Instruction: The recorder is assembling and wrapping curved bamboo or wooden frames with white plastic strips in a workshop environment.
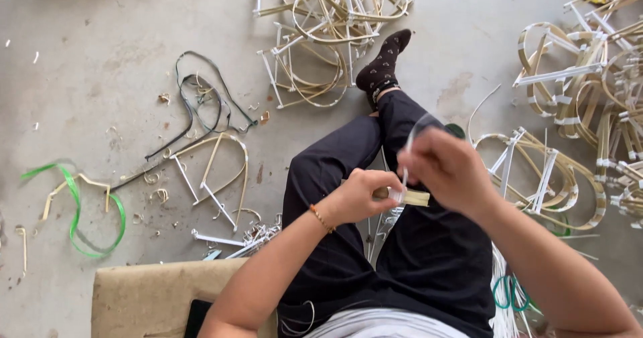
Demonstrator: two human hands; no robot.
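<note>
Your left hand (358, 197) is closed around one end of a short, flat, pale bamboo strip (410, 198), thumb on top, so that the free end sticks out to the right of your fist, over your lap. That hold looks meant to keep the strip level and steady while the other hand works on it. Your right hand (447, 170) is pinched shut on a thin white plastic binding strip (406, 160), which runs from your fingertips down to the bamboo just beside your left thumb; the tail rises above the pinch and curls away. Held taut like this, the binding seems to be wrapped tight against the wood rather than left slack.

Both hands sit close together above your dark trousers (402, 264), so the work rests near your body, where you can see it. An orange bead bracelet (321, 218) circles your left wrist.

Beyond your grip, past your socked foot (382, 66), lies a heap of curved bamboo frames bound with white strips (328, 30); more such frames (576, 110) are stacked to the right of your right hand. To the left of your left hand, on the grey concrete floor (100, 50), lie a single arched bamboo frame (211, 170), a dark cord (201, 97) and a green plastic band (94, 211). A tan cushion (154, 298) sits below your left forearm.
</note>
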